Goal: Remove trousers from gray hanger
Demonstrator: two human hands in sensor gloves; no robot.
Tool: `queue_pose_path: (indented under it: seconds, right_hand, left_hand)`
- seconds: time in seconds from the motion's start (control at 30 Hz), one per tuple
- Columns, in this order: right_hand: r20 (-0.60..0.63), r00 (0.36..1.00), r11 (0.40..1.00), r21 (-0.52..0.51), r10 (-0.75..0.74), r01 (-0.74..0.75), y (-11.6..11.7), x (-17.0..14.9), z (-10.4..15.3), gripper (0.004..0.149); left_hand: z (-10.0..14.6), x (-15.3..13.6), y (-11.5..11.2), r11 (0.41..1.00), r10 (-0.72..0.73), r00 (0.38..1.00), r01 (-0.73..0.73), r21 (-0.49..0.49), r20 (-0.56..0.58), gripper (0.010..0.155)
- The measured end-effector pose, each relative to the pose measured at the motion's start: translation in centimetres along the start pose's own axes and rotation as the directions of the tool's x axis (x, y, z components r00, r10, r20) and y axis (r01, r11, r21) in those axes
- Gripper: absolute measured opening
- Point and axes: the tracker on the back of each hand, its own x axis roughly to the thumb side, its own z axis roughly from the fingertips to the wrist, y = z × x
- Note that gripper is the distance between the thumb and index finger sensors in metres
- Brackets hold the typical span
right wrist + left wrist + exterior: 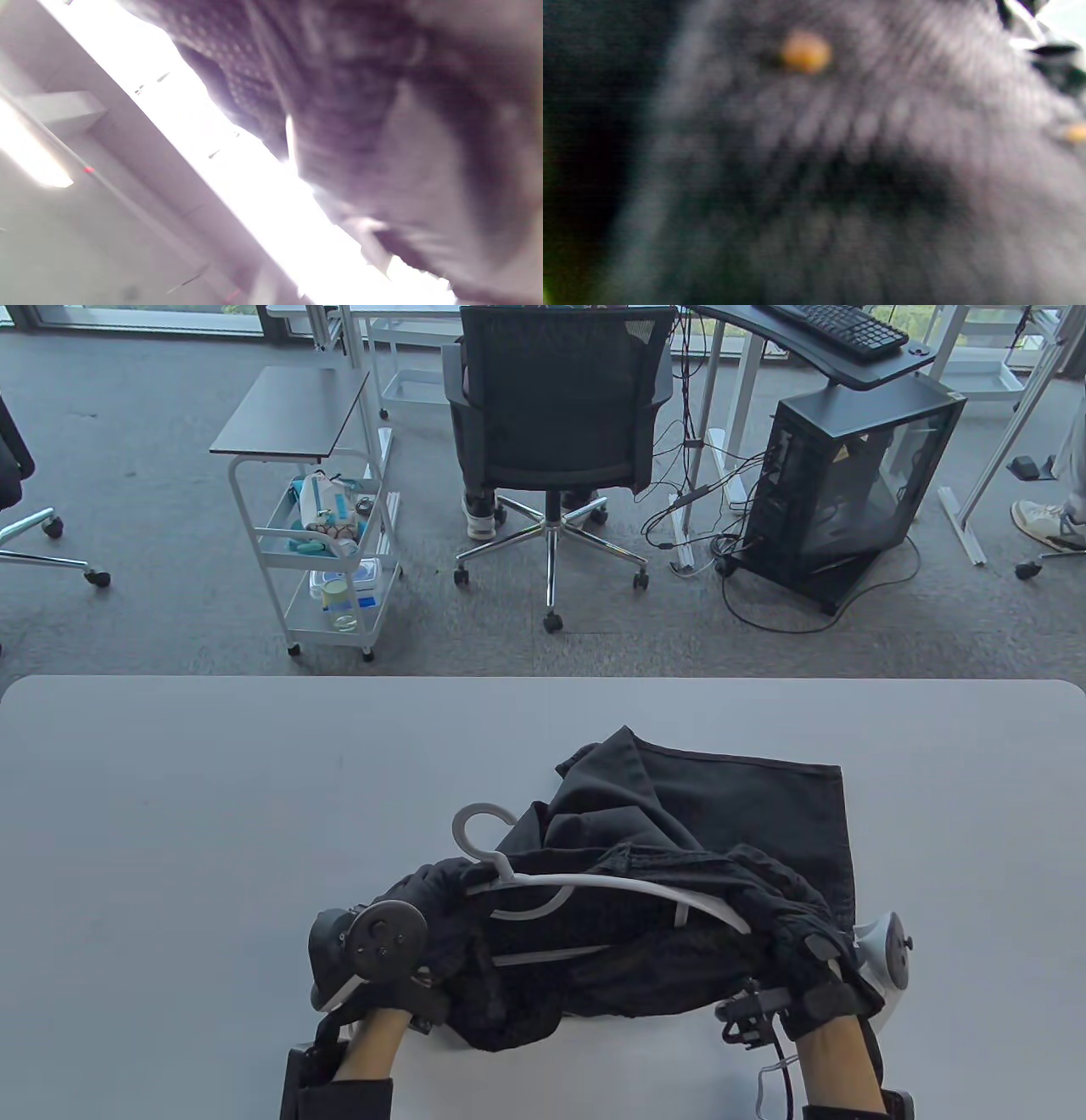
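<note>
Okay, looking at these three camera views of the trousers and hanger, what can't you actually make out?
- Fingers of the left hand and right hand: table view, covered by the trousers and trackers.
- Hanger ends: table view, under fabric.
- Left wrist view: all blurred dark cloth, no grip visible.
- Right wrist view: blurred cloth and glare.

Right wrist view is blurred — dark trousers (382,127) fabric fills the top and right of frame, close against the wrist. Left of it, bright glare and pale ceiling (85,237) — no fingers discernible.
</note>
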Motion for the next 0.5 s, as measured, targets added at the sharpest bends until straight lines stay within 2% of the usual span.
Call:
queue_pose_path:
  seconds: [0.03, 0.07, 0.1, 0.13, 0.17, 0.23, 0.27, 0.3, 0.37, 0.4, 0.43, 0.5]
  right_hand:
    - [-0.012, 1.0, 1.0, 0.002, -0.013, 0.013, 0.3, -0.4, -0.1, 0.056]
    - [-0.035, 0.999, 1.0, -0.008, 0.009, -0.009, 0.3, -1.2, -0.3, 0.056]
    - [-0.025, 0.992, 0.992, 0.017, -0.125, 0.126, 0.8, -2.3, -1.0, 0.056]
    - [-0.062, 0.985, 0.985, 0.048, -0.16, 0.163, 1.1, -2.4, -1.2, 0.056]
    - [-0.05, 0.993, 0.992, 0.07, -0.106, 0.109, 1.2, -2.3, -1.3, 0.057]
    - [-0.017, 0.984, 0.981, 0.087, 0.175, -0.173, 1.1, -1.8, -1.7, 0.06]
    - [-0.007, 0.935, 0.933, 0.081, 0.353, -0.352, 0.9, -1.5, -1.7, 0.062]
    - [-0.002, 0.847, 0.845, 0.057, 0.532, -0.531, 0.8, -1.2, -1.7, 0.065]
    - [-0.037, 0.696, 0.697, 0.035, 0.717, -0.717, 0.6, -1.0, -1.4, 0.075]
    - [-0.052, 0.651, 0.652, 0.02, 0.757, -0.758, 0.5, -0.8, -1.3, 0.079]
    - [-0.047, 0.642, 0.643, 0.001, 0.765, -0.766, 0.5, -0.5, -1.1, 0.082]
    - [-0.001, 0.661, 0.66, -0.063, 0.75, -0.749, 0.5, 0.4, -0.8, 0.082]
  left_hand:
    - [-0.2, -0.3, -0.2, 0.998, 0.051, 0.998, -0.051, -0.024, 0.022, 0.057]
    - [-0.4, -0.4, -0.4, 0.987, 0.162, 0.987, -0.161, -0.025, 0.02, 0.056]
    - [-0.4, -0.3, -0.7, 0.972, 0.229, 0.973, -0.23, -0.046, -0.024, 0.055]
    - [-0.5, -0.3, -0.8, 0.966, 0.251, 0.968, -0.252, -0.051, -0.024, 0.055]
    - [-0.5, -0.3, -0.8, 0.969, 0.24, 0.97, -0.241, -0.046, -0.02, 0.055]
    - [-0.4, -0.5, -0.6, 0.977, 0.211, 0.977, -0.212, -0.008, -0.027, 0.055]
    - [-0.3, -0.5, -0.4, 0.977, 0.213, 0.976, -0.212, 0.017, -0.038, 0.055]
    - [-0.2, -0.5, -0.3, 0.975, 0.218, 0.974, -0.216, 0.045, -0.057, 0.054]
    - [-0.2, -0.5, 0.0, 0.973, 0.222, 0.972, -0.215, 0.087, -0.077, 0.054]
    - [-0.1, -0.6, 0.1, 0.974, 0.213, 0.973, -0.203, 0.104, -0.093, 0.054]
    - [-0.1, -0.7, 0.2, 0.975, 0.204, 0.974, -0.194, 0.109, -0.099, 0.054]
    - [0.0, -0.7, 0.2, 0.98, 0.176, 0.978, -0.164, 0.114, -0.11, 0.053]
